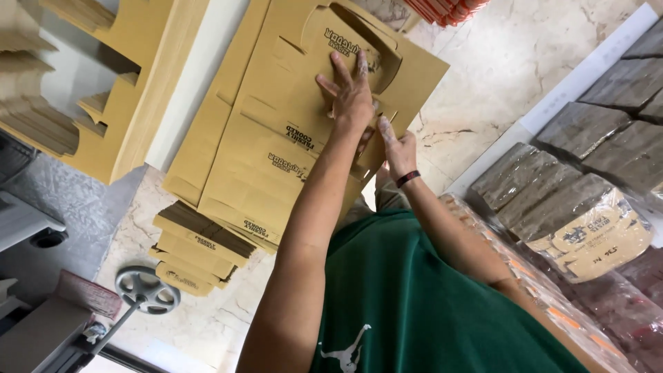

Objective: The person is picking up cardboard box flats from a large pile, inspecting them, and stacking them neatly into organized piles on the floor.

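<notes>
**Now: 2 hands on a flat carton blank**

Uppermost lies a brown die-cut carton blank (290, 131), resting on more blanks over the pale marble floor (511, 62). The left hand (352, 93) presses flat on it, fingers spread, gripping nothing. The right hand (399, 148) touches its edge; its grip cannot be made out. Folded cartons (197, 252) are stacked nearby.

Green sleeveless shirt (414, 290) with white figure print, dark wristband (407, 179)

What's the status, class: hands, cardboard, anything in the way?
Left hand flat on top flat box blank. Right hand at its edge, grip hidden. More blanks stacked beside; nothing on top.
</notes>
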